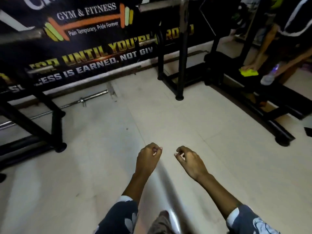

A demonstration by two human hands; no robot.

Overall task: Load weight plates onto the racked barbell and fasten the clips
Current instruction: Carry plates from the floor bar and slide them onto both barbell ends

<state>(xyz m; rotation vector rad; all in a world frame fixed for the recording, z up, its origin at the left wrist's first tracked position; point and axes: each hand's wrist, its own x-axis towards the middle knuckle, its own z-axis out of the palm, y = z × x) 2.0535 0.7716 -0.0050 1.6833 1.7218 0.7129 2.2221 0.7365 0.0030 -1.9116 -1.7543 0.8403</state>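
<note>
My left hand [148, 157] and my right hand [189, 159] hang side by side over the pale tiled floor, fingers loosely curled, holding nothing. Between my forearms a blurred silver bar end [169, 203] runs close under the camera. A second silver bar [160, 5] rests high up on a black upright post [183, 48] ahead of me. No weight plates or clips show in this view.
A thin chrome barbell [72, 103] lies on the floor along the banner wall. Black rack legs [55, 125] stand at the left. At the right, a black bench frame [263, 92] carries a water bottle [268, 76], and another person's hand presses a yellow cloth [248, 71].
</note>
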